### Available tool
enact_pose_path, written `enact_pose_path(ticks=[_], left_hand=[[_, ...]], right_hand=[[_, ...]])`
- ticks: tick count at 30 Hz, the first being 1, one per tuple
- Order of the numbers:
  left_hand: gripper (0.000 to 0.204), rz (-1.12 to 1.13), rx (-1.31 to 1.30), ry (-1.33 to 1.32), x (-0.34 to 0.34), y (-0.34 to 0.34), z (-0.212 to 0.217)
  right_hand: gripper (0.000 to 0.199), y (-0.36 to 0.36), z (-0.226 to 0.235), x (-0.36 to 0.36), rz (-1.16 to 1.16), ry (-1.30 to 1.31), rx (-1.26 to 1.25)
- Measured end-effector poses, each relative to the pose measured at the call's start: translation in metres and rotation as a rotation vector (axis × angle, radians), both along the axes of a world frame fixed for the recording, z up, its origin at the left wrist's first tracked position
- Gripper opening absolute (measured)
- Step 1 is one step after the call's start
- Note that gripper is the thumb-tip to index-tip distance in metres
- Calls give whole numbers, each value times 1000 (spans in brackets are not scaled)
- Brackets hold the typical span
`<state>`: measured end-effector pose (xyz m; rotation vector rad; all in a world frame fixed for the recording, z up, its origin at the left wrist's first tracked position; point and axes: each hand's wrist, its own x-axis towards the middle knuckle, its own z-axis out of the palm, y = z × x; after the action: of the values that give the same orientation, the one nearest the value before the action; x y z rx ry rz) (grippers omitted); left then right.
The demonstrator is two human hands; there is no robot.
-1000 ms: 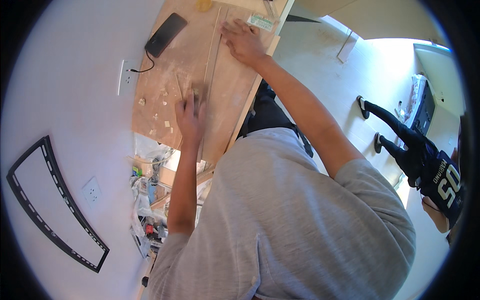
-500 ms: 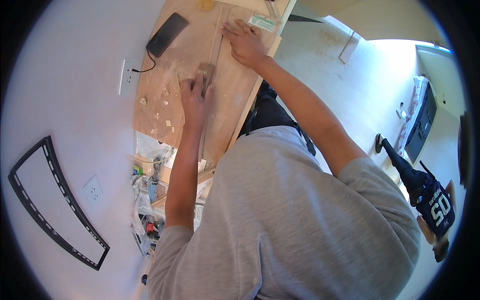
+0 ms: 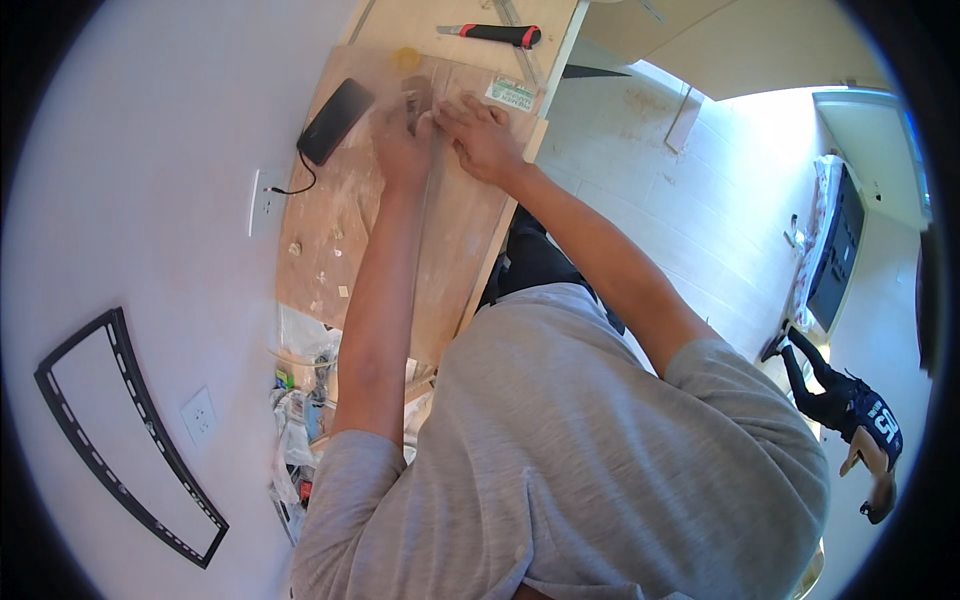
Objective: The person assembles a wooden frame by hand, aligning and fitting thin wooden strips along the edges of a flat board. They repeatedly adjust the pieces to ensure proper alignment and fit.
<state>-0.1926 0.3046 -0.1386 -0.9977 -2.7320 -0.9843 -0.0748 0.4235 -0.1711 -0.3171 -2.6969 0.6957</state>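
Note:
A dusty wooden board (image 3: 465, 235) lies on a workbench against the white wall. My left hand (image 3: 402, 143) grips a small brownish block (image 3: 414, 97) pressed on the board's far part. My right hand (image 3: 483, 135) lies flat on the board just right of it, fingertips touching the left hand. Both forearms stretch out from my grey shirt.
A black phone (image 3: 335, 120) with a cable to a wall socket (image 3: 266, 201) lies left of the hands. A red-handled knife (image 3: 492, 34) lies farther back. Small wood bits dot the board. Clutter in plastic (image 3: 300, 410) sits below. Another person (image 3: 850, 425) stands far right.
My left hand slid the block along the board away from me, up to my right hand. The view shifted, and the person at right moved lower.

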Motion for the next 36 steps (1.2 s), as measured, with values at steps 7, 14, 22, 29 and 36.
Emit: enact_pose_path(ticks=[7, 14, 22, 29, 36], left_hand=[[56, -5, -115, -110, 44, -104, 16], [51, -148, -103, -94, 56, -118, 27], [55, -182, -66, -31, 22, -35, 5], [55, -240, -25, 133, -26, 38, 0], [54, -140, -100, 180, -30, 64, -10]], right_hand=[[44, -79, 16, 54, 502, -21, -5], [38, -99, 12, 55, 657, -114, -21], [43, -96, 10, 56, 611, -123, -185], [44, -94, 9, 54, 642, -131, -253], [44, -96, 9, 54, 639, -125, -286]])
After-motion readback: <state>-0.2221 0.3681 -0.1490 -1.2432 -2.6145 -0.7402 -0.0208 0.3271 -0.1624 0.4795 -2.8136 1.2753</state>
